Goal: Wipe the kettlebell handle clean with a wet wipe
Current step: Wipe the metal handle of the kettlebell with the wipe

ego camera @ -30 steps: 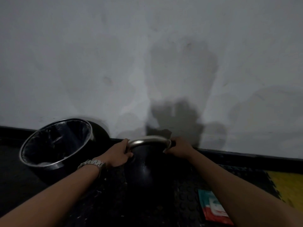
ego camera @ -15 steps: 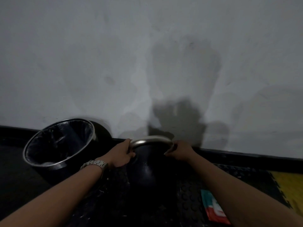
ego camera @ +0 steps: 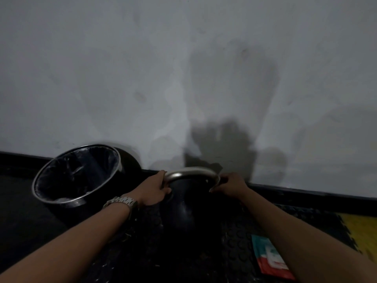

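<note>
A black kettlebell (ego camera: pixel 189 213) stands on the dark floor mat by the wall, its silver handle (ego camera: pixel 191 172) arching on top. My left hand (ego camera: pixel 152 190), with a metal watch on the wrist, grips the handle's left end. My right hand (ego camera: pixel 229 185) is curled round the right end. A thin pale edge of the wet wipe (ego camera: pixel 218 180) shows between its fingers and the metal. Most of the wipe is hidden under the hand.
A black bin (ego camera: pixel 77 174) with a steel rim and a plastic liner stands left of the kettlebell, against the wall. A teal and red wipe packet (ego camera: pixel 269 260) lies on the mat under my right forearm. A yellow mat tile (ego camera: pixel 361 231) lies at the right.
My right hand has slid slightly down the handle's right end. My left hand keeps its grip in the same place.
</note>
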